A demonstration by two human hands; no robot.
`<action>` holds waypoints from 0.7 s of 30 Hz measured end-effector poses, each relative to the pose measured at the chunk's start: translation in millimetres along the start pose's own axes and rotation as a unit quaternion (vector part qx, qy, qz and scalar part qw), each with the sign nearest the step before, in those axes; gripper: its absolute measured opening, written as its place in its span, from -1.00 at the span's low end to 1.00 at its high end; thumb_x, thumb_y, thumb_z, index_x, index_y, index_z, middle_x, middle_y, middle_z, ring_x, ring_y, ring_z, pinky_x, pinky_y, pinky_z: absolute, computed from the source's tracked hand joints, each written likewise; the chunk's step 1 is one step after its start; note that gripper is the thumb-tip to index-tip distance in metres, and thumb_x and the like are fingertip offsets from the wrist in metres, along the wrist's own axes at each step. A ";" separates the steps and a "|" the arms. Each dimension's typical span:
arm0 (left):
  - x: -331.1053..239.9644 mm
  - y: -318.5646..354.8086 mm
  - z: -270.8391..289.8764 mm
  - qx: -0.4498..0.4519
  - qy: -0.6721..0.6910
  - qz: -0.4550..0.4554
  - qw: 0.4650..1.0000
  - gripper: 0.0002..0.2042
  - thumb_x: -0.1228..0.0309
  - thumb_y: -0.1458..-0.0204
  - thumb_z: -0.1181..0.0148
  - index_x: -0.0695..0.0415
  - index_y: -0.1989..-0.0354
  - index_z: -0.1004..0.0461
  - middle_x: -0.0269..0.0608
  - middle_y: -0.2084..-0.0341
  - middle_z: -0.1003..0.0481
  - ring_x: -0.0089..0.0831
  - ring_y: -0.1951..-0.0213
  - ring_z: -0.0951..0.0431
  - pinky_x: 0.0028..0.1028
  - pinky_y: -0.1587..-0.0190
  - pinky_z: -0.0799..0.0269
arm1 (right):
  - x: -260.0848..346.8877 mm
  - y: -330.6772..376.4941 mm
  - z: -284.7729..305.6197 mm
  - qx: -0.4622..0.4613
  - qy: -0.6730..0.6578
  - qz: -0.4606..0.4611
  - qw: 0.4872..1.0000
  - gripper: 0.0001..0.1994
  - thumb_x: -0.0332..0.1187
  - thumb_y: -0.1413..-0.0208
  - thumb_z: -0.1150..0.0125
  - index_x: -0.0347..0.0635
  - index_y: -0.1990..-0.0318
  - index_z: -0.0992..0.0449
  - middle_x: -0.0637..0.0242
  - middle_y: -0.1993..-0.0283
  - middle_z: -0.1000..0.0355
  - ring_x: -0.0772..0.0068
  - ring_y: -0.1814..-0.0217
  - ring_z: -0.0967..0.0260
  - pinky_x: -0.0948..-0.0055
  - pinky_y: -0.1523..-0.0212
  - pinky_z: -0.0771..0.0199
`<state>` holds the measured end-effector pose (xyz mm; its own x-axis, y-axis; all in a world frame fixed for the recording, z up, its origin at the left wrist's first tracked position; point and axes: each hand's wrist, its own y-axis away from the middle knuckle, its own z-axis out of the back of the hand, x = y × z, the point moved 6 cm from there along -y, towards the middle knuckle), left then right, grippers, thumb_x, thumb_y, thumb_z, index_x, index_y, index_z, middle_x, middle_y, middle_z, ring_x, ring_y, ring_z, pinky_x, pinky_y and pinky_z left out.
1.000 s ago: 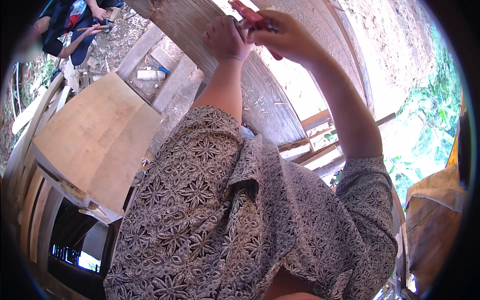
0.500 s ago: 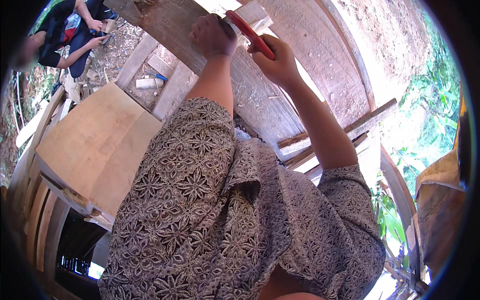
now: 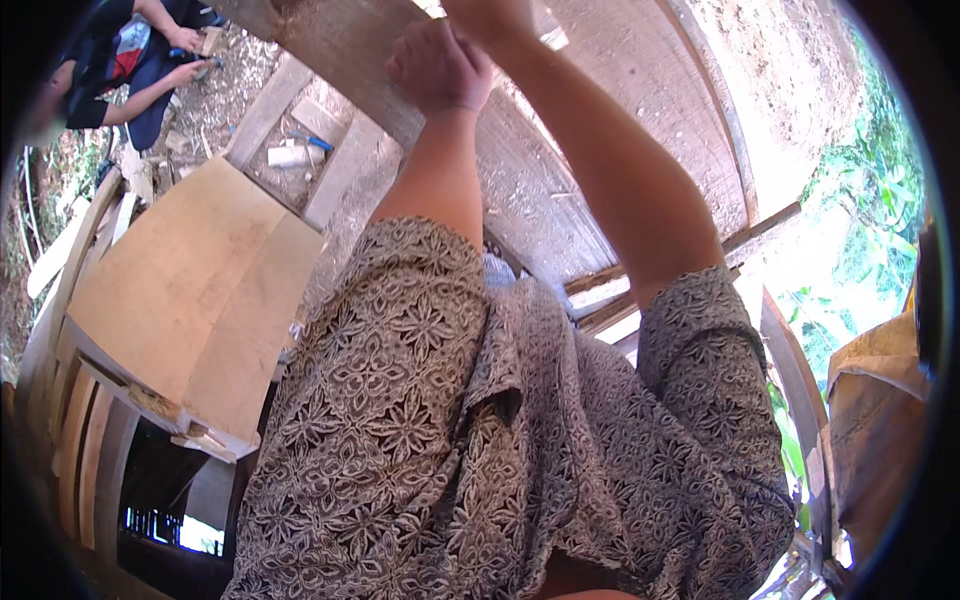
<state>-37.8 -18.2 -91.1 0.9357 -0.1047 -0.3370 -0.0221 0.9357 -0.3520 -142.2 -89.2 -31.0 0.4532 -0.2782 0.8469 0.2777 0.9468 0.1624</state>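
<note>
At top of view: left hand (image 3: 440,68) fisted against broad grey weathered plank (image 3: 560,190); right hand (image 3: 490,12) shifted up, cropped, grasp indeterminable; red tool seen earlier now out of frame

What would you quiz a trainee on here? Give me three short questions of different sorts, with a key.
1. True or false: the left hand lies against the grey wooden board.
2. The pale plywood sheets lie to the person's: A) left, B) right, C) above the hands.
3. In a few words: what is the second person at the upper left doing with both hands?

Key: 1 true. 2 A. 3 Handling a small thing low over the ground.
</note>
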 end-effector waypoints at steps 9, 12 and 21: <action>-14.3 -4.0 10.0 0.015 -0.003 0.045 0.999 -0.79 0.18 -0.10 -0.05 0.03 0.29 -0.50 -0.13 0.31 -0.54 0.00 0.20 -0.52 0.01 0.17 -0.34 | 11.1 95.0 121.4 0.097 -0.111 -0.015 0.989 -0.58 -0.17 -0.30 -0.31 -0.21 0.55 -0.40 0.50 0.63 -0.25 0.70 0.56 -0.12 0.48 0.54 -0.11; -9.1 -0.9 -1.6 0.068 -0.011 0.056 0.996 -0.82 0.22 -0.04 -0.12 0.01 0.27 -0.44 -0.17 0.24 -0.47 -0.08 0.13 -0.46 -0.04 0.12 -0.23 | 18.9 123.5 136.0 0.070 -0.115 -0.022 0.991 -0.57 -0.17 -0.31 -0.31 -0.21 0.55 -0.41 0.50 0.64 -0.21 0.70 0.56 -0.08 0.47 0.55 -0.08; 1.2 -4.1 -9.8 0.090 -0.073 0.043 0.992 -0.78 0.21 -0.09 -0.10 0.06 0.20 -0.47 -0.12 0.17 -0.47 -0.05 0.08 -0.46 0.02 0.02 -0.24 | 20.3 159.7 153.6 0.065 -0.007 0.026 0.997 -0.56 -0.11 -0.26 -0.34 -0.21 0.57 -0.44 0.35 0.67 -0.27 0.49 0.63 -0.18 0.36 0.55 -0.20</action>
<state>-40.0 -25.5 -98.6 0.9743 0.0151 -0.2249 -0.0524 0.9856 -0.1609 -218.7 81.2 89.9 0.4525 -0.2261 0.8626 0.1404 0.9733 0.1814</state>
